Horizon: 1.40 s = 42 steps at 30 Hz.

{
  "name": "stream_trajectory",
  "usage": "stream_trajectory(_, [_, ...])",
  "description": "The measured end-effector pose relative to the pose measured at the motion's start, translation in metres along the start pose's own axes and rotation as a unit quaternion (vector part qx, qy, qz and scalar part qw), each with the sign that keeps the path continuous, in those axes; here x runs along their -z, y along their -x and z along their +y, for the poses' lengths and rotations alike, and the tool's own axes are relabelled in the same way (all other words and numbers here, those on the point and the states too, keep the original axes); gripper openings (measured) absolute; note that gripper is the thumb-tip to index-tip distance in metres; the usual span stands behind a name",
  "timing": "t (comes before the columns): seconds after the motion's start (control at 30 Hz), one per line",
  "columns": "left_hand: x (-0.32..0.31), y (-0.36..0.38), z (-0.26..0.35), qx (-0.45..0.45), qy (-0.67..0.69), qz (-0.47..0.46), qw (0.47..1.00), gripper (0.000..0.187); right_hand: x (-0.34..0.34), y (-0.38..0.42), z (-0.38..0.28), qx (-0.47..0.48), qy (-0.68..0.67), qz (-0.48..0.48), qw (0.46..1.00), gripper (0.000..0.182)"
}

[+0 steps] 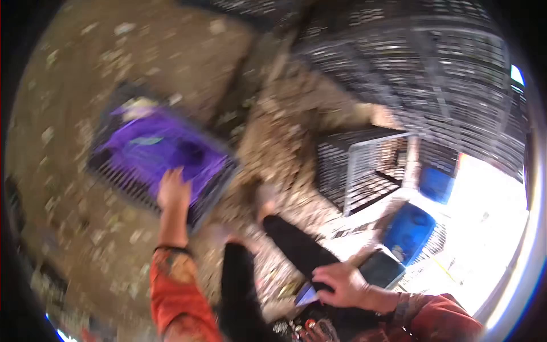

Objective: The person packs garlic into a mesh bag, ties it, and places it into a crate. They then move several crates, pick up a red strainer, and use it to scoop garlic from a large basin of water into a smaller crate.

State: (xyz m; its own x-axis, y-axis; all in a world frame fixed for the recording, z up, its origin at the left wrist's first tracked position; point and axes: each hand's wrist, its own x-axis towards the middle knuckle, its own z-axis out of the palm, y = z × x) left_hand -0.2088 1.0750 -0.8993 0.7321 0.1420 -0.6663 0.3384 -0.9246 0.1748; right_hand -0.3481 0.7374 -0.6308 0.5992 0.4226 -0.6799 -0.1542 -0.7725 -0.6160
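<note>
A dark slatted crate [122, 185] sits on the dirt floor at the left, with a purple plastic bag or cloth [154, 142] spread inside it. My left hand [174, 191] reaches over the crate's near edge, its fingers bent against the purple material; blur hides whether they grip it. My right hand [342, 283] rests over my dark-clothed leg with its fingers apart, near a small purple-blue item [306, 294] at its left. Nothing shows in the right hand's grasp.
Stacked dark crates [433, 62] fill the upper right. Below them lies an open crate [364, 165] on its side. Blue containers [409, 231] and a dark green-grey one [382, 269] stand at the right, near bright light. My feet are on the littered dirt.
</note>
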Motion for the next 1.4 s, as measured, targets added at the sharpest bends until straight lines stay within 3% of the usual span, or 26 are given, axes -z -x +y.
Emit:
stream_trajectory(0.07, [-0.062,-0.027,-0.012,-0.016,-0.019,-0.062,0.998,0.049,0.008,-0.005,-0.003,-0.027,0.017,-0.013,0.999,0.028])
stream_trajectory(0.1, [-0.103,-0.031,-0.03,-0.094,-0.064,0.05,0.992,0.041,0.007,-0.006,-0.001,-0.04,0.013,-0.021,0.999,0.026])
stream_trajectory(0.13, [-0.132,-0.052,-0.045,0.097,0.308,0.002,0.946,0.034,0.009,-0.009,0.0,-0.051,0.031,-0.02,0.998,0.026])
stream_trajectory(0.17, [-0.145,-0.051,-0.047,0.184,0.48,-0.046,0.856,0.03,0.007,-0.012,-0.001,-0.059,0.013,-0.006,0.998,0.024])
stream_trajectory(0.2, [-0.156,-0.049,-0.05,0.287,0.619,-0.061,0.728,0.027,0.006,-0.012,-0.005,-0.062,-0.008,0.01,0.998,0.023])
stream_trajectory(0.23, [-0.141,-0.035,-0.045,0.09,0.363,0.051,0.926,0.019,0.003,-0.013,-0.007,-0.061,-0.003,0.007,0.998,0.023])
stream_trajectory(0.27, [-0.12,-0.023,-0.04,-0.121,0.046,0.159,0.979,0.012,0.001,-0.012,-0.008,-0.054,-0.006,0.002,0.999,0.023])
stream_trajectory(0.3, [-0.102,-0.014,-0.038,-0.12,0.047,0.166,0.978,0.012,-0.003,-0.011,-0.012,-0.046,-0.008,0.002,0.999,0.023])
stream_trajectory(0.37, [-0.058,0.003,-0.032,-0.13,0.205,0.125,0.962,0.008,-0.013,-0.005,-0.018,-0.042,0.01,0.008,0.999,0.022])
stream_trajectory(0.4, [-0.027,0.016,-0.023,-0.082,0.26,0.132,0.953,0.008,-0.022,0.0,-0.014,-0.042,-0.001,0.017,0.999,0.021])
stream_trajectory(0.5, [0.018,0.039,-0.032,-0.165,0.3,0.206,0.917,0.01,-0.037,0.001,-0.016,-0.006,-0.041,0.054,0.998,0.019])
stream_trajectory(0.53, [0.04,0.05,-0.026,-0.157,0.284,0.188,0.927,0.011,-0.038,0.001,-0.02,-0.017,-0.02,0.041,0.999,0.018])
stream_trajectory(0.57, [0.064,0.06,-0.026,-0.146,0.237,0.11,0.954,0.01,-0.04,0.002,-0.024,-0.029,0.0,0.027,0.999,0.017])
stream_trajectory(0.63, [0.119,0.09,-0.002,-0.116,0.352,0.134,0.919,0.008,-0.042,-0.003,-0.026,-0.006,-0.003,0.051,0.999,0.015])
stream_trajectory(0.7, [0.163,0.137,0.016,-0.109,0.389,0.069,0.912,0.009,-0.046,-0.001,-0.025,-0.018,0.0,0.035,0.999,0.013])
stream_trajectory(0.73, [0.172,0.162,0.017,-0.122,0.363,0.099,0.918,0.01,-0.046,-0.001,-0.026,-0.018,-0.009,0.052,0.998,0.012])
stream_trajectory(0.77, [0.175,0.186,0.017,-0.14,0.337,0.13,0.922,0.011,-0.045,-0.005,-0.023,-0.011,-0.008,0.054,0.998,0.012])
stream_trajectory(0.83, [0.174,0.241,0.021,-0.114,0.258,0.287,0.916,0.008,-0.05,0.0,-0.018,-0.023,-0.01,0.046,0.999,0.014])
stream_trajectory(0.9, [0.141,0.308,0.016,-0.007,0.279,0.253,0.926,0.016,-0.053,0.003,-0.017,-0.023,-0.002,0.041,0.999,0.015])
stream_trajectory(0.93, [0.122,0.344,0.006,-0.067,0.101,0.183,0.976,0.014,-0.052,0.001,-0.017,-0.021,0.009,0.045,0.999,0.016])
stream_trajectory(0.97, [0.117,0.367,0.012,-0.067,0.1,0.182,0.976,0.014,-0.05,-0.001,-0.018,-0.021,0.007,0.044,0.999,0.016])
stream_trajectory(1.03, [0.115,0.411,0.031,-0.141,0.286,0.105,0.942,0.015,-0.046,-0.001,-0.021,-0.033,0.017,0.017,0.999,0.019])
stream_trajectory(1.07, [0.109,0.429,0.034,-0.148,0.266,0.081,0.949,0.014,-0.041,-0.003,-0.023,-0.031,0.018,0.016,0.999,0.019])
stream_trajectory(1.17, [0.078,0.455,0.02,-0.144,0.259,-0.001,0.955,0.012,-0.034,-0.005,-0.027,-0.031,0.04,0.006,0.999,0.023])
stream_trajectory(1.3, [0.038,0.449,0.015,-0.166,0.212,0.006,0.963,0.016,-0.029,-0.006,-0.022,-0.033,0.048,0.008,0.998,0.025])
stream_trajectory(1.4, [0.035,0.448,0.02,-0.148,0.195,-0.041,0.969,0.016,-0.036,-0.006,-0.013,-0.032,0.057,0.01,0.998,0.023])
